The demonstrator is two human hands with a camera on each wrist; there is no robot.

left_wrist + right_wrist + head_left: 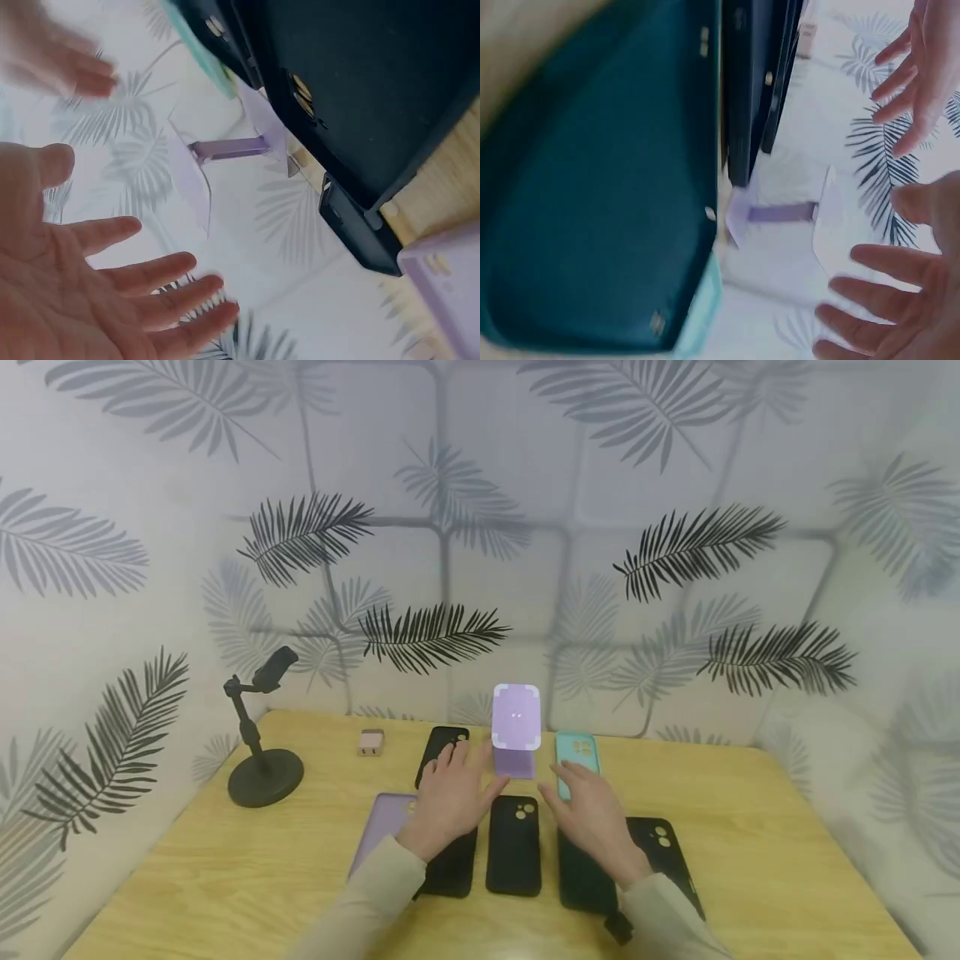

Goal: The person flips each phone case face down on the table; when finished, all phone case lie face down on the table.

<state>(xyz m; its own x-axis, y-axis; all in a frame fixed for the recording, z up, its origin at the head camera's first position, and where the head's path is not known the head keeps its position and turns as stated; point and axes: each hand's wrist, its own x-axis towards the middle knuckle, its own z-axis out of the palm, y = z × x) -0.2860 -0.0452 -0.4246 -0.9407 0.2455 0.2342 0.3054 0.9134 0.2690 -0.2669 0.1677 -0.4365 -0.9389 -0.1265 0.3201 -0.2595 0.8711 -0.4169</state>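
Observation:
Both hands are held apart above a table of phone cases, fingers spread and holding nothing. My left hand (452,797) hovers over a black phone case (453,867), near a purple case (375,827) and a black case (435,745) farther back. Over a dark case (583,878) and the lower part of a turquoise case (573,747) is my right hand (592,817), partly hiding both. A black case (513,852) lies between the hands. Behind it stands a purple phone stand (516,718), untouched. In the wrist views, the left palm (82,300) and right palm (911,300) show extended fingers.
Another black case (667,852) lies right of the right forearm. At the table's left stands a black phone holder (264,777) with a round base. A small pink charger (371,742) sits near the back edge, before the leaf-patterned wall (510,585).

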